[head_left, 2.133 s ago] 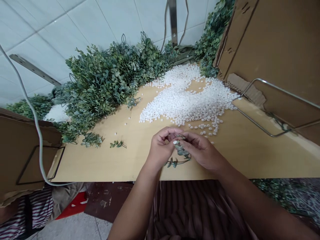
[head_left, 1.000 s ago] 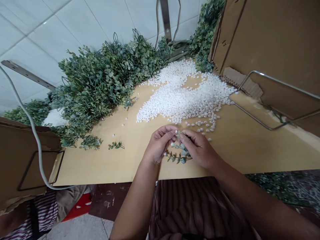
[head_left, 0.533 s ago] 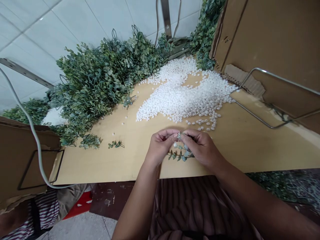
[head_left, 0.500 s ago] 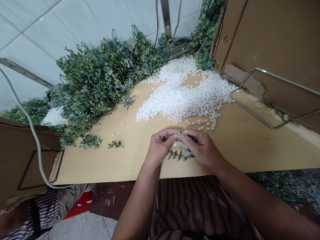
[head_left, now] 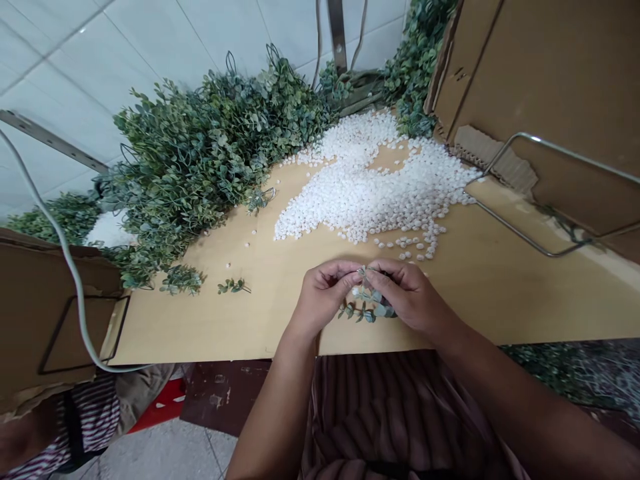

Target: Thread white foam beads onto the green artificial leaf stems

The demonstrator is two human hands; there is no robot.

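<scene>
- Left hand (head_left: 324,295): thumb and index fingertips pinched nearly closed on the top of the leafy sprig (head_left: 369,312); other fingers curled.
- Right hand (head_left: 409,293): same pinch, thumb against curled index, holding the sprig from the other side; fingertips of both hands almost touching.
- Leafy sprig: between and just below the hands, over the near edge of the table (head_left: 480,287). Grey-green rounded leaves on thin curved stems, one white bead (head_left: 355,291) on it; upper tip mostly hidden by fingers.
- Small dark marks on right cardboard box (head_left: 555,80), too small to read.
- White bead pile (head_left: 365,193): small, roundish, spread beyond the hands, strays along its near edge.
- Foliage pile (head_left: 210,140): green to blue-green, dense, wire loops poking up, left of the beads against tiled wall (head_left: 145,40).
- Small loose sprig (head_left: 232,286): lies flat on the table, left of the hands.
- Bent metal wire frame (head_left: 523,236): right side, near the bead pile.
- Another person's striped garment (head_left: 97,417): lower left, below the table.
</scene>
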